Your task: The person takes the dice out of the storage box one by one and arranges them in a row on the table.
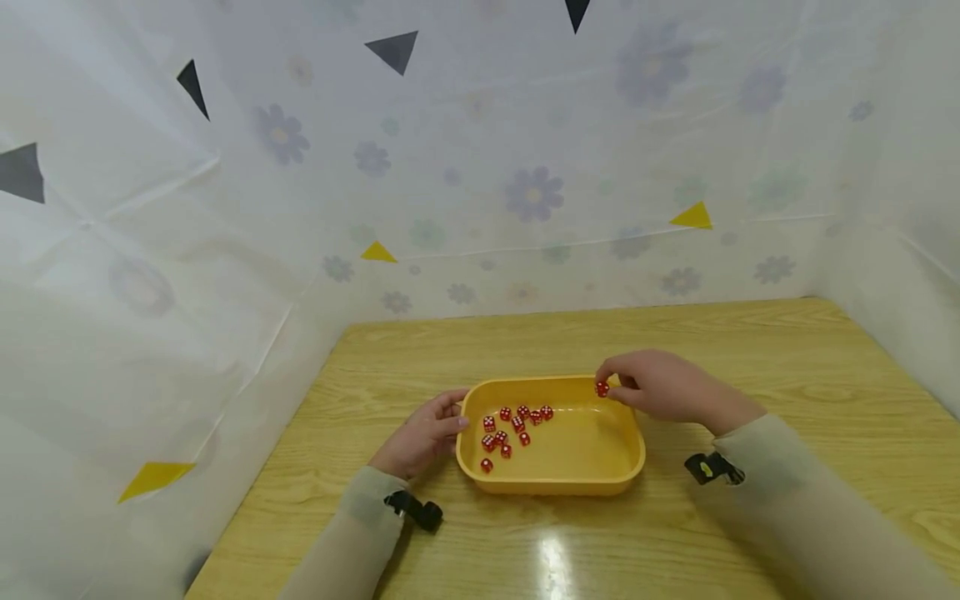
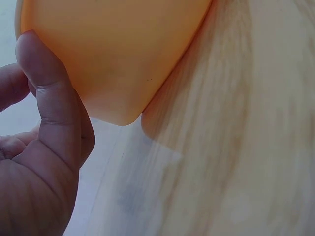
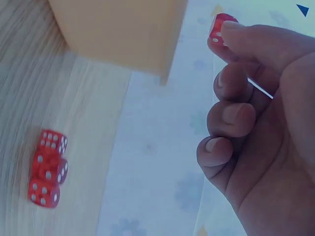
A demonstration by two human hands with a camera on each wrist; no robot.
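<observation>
A yellow plastic tray [image 1: 551,485] sits on the wooden table [image 1: 787,358] with several red dice [image 1: 513,425] lying in its left half. My right hand [image 1: 663,387] hovers over the tray's far right rim and pinches one red die [image 1: 602,388] between thumb and fingertip; the right wrist view shows the same die [image 3: 219,27] at my fingertips, above the tray's wall [image 3: 118,29]. My left hand [image 1: 420,437] rests on the table against the tray's left end. Its thumb [image 2: 54,103] lies straight along the outer wall [image 2: 123,49].
Three more red dice [image 3: 47,167] lie close together on the wood beside the tray in the right wrist view; the head view does not show them. White flowered sheeting [image 1: 525,192] walls in the table at the back and both sides.
</observation>
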